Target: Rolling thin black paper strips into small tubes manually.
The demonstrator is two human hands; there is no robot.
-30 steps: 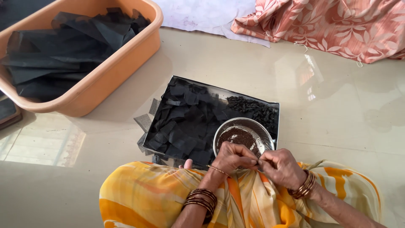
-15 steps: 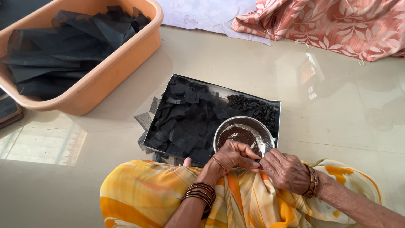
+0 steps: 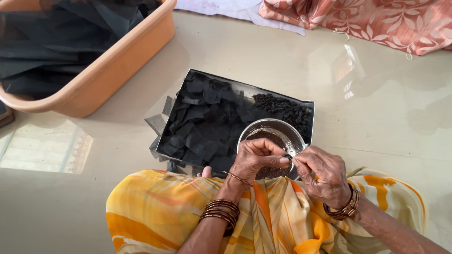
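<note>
My left hand (image 3: 257, 160) and my right hand (image 3: 321, 175) meet fingertip to fingertip over my lap, both pinching one small dark rolled piece (image 3: 287, 156). They hover at the near rim of a round steel bowl (image 3: 270, 132) holding dark crumbly filling. The bowl sits in a flat steel tray (image 3: 280, 93) covered with several cut black squares (image 3: 205, 122) and a heap of small dark rolled pieces (image 3: 285, 107) at its far right corner. Bangles ring both wrists.
An orange plastic tub (image 3: 117, 63) full of black sheets stands at the far left on the pale tiled floor. Patterned pink cloth (image 3: 376, 21) lies at the far right. A few black squares (image 3: 157, 123) lie loose beside the tray's left edge. My yellow-orange garment (image 3: 160, 211) fills the foreground.
Both hands stay together over the bowl's near rim, their fingers shifting slightly around the small dark piece. The view has drifted a little; nothing else has moved.
</note>
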